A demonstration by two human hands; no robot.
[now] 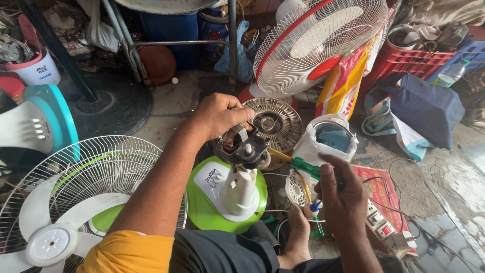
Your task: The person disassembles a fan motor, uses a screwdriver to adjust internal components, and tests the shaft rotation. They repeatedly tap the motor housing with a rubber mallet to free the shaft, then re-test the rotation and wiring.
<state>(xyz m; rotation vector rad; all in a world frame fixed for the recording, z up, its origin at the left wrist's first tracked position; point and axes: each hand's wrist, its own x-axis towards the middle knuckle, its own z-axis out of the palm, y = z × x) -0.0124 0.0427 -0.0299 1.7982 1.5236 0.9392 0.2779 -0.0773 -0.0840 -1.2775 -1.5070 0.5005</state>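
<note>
My left hand [218, 114] grips the top of a bare fan motor [241, 146] mounted on a white neck over a green and white fan base [202, 205]. My right hand [341, 194] holds a green-handled screwdriver [303, 165] whose tip points left toward the motor. My bare foot [298, 237] rests on the floor between the base and my right hand.
A white fan with guard and blades [76, 202] lies at lower left. A red and white fan guard [318, 43] stands behind, a metal motor cover [275, 121] below it. A power strip [381, 225], white bag [326, 139], blue bag [424, 108] and red crate [409, 60] sit to the right.
</note>
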